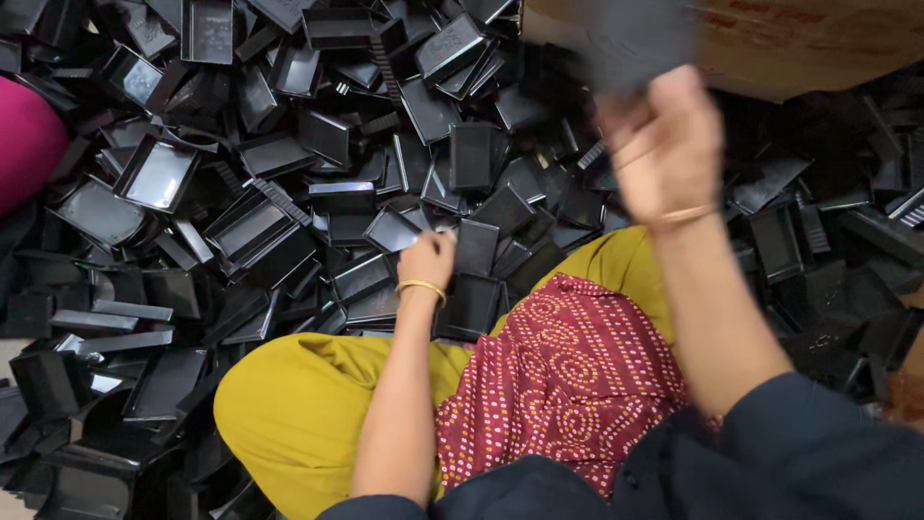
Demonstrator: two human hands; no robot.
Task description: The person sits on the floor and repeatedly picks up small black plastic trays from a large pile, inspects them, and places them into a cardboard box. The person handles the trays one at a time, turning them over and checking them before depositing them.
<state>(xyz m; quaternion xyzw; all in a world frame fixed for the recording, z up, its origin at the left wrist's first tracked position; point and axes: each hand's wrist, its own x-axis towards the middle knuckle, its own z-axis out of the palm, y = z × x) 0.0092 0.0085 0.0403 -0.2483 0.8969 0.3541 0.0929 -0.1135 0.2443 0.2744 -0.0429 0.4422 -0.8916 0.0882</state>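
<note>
hands: two; left hand [428,258] touching black tray [476,246]

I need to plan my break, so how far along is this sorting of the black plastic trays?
Nothing shows as finished: no sorted stack is in view. In hand: the left hand reaches into the pile of black trays by the knee, and the right hand is raised near the cardboard box with a blurred dark piece in its grip. Left: a large loose pile all around the person.
</note>
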